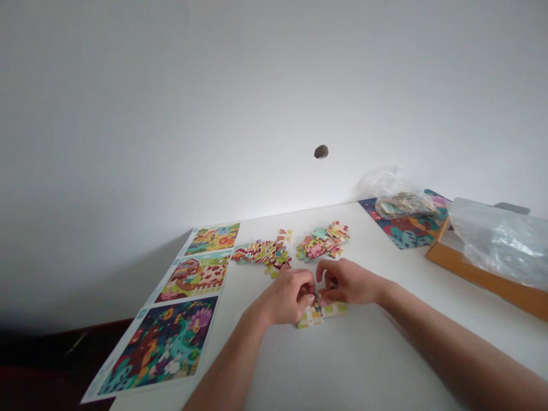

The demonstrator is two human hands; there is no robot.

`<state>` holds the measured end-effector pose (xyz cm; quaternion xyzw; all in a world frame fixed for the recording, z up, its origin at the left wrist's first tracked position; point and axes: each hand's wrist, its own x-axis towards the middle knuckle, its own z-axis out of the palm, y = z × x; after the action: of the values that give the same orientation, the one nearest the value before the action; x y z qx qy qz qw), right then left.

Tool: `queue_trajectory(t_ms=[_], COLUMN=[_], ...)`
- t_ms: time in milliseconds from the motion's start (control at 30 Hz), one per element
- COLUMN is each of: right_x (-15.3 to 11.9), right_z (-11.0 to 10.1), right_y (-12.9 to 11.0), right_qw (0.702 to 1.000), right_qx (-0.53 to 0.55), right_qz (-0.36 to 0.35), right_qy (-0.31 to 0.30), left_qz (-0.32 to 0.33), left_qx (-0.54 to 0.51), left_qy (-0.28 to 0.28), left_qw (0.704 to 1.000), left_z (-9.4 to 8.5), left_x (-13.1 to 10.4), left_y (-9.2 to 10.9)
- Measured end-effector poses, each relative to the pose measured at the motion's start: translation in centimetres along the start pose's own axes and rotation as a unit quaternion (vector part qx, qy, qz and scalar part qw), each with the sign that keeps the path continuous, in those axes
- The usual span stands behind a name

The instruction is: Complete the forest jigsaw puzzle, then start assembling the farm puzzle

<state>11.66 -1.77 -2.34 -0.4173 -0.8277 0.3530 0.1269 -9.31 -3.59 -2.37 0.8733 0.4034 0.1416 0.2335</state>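
Note:
My left hand (282, 297) is closed, thumb and fingers pinched at the top of a yellow-green and white puzzle piece (309, 319) lying on the table. Facing it, my right hand (349, 282) has its fingertips pressed down at the edge of a neighbouring puzzle piece (336, 310). The two pieces meet between my hands; their upper parts are covered by the fingers, so I cannot tell how they interlock there. Beyond the hands lie two loose heaps of jigsaw pieces, a left heap (263, 251) and a right heap (319, 245) with pink pig parts.
A sheet with three printed pictures (194, 274) lies along the table's left edge. At the back right, a plastic bag of pieces (405, 205) rests on a dark picture (405, 231). An orange-sided box (483, 279) holding clear plastic (505, 245) stands right. A wall (257, 114) closes the back.

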Motion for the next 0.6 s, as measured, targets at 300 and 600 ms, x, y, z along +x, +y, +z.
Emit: queue_trajectory(t_ms=[300, 600], right_x=[-0.18, -0.06], right_z=[-0.37, 0.12], right_y=[-0.59, -0.86], right_qw=[0.999, 0.994], right_qx=[-0.04, -0.101], right_qz=[0.012, 0.045], right_qy=[-0.026, -0.002], left_qz=[0.004, 0.003], left_qx=[-0.002, 0.001], left_qy=[0.007, 0.005], left_qw=[1.0, 1.0], left_z=[-0.29, -0.09], left_x=[0.06, 0.07], left_y=[0.34, 0.21])
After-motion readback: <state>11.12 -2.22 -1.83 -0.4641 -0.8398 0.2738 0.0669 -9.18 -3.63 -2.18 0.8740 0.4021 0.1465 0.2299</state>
